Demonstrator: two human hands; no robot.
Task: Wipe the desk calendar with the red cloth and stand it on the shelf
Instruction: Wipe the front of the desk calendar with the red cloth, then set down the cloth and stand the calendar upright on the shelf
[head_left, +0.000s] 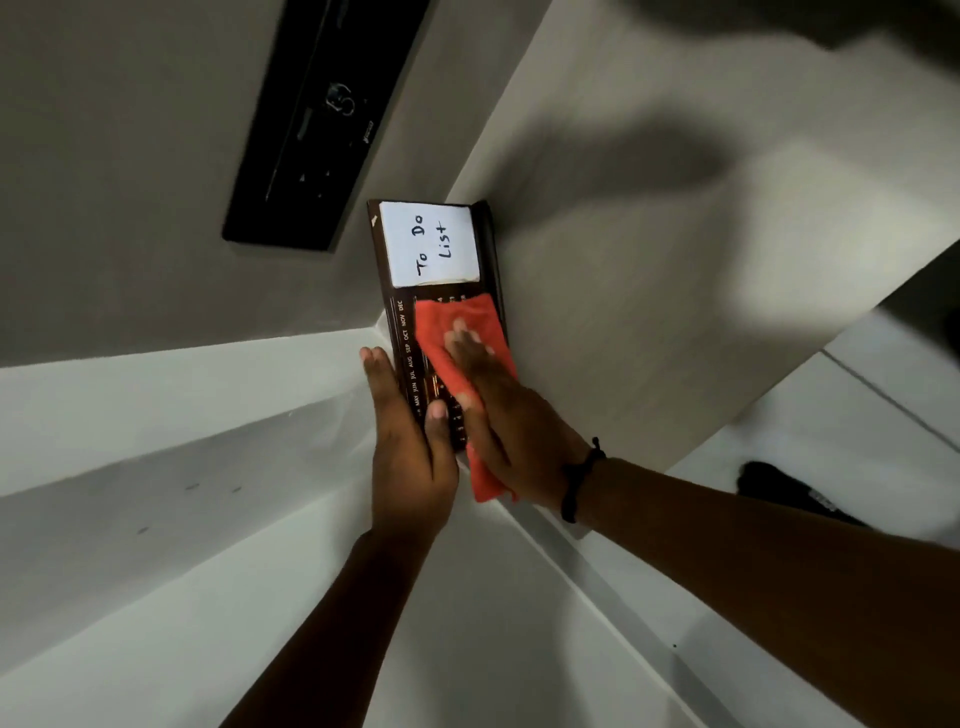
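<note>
A white note on the far half of the dark desk calendar reads "To Do List" in black handwriting. Along the calendar's left edge runs a row of month abbreviations: MAY, JUN, JUL, AUG, SEP, OCT, NOV, DEC. Other small markings there are too blurred to read.

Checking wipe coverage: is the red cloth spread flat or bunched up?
Spread flat: the red cloth lies open across the dark desk calendar, pressed under the right hand.
</note>
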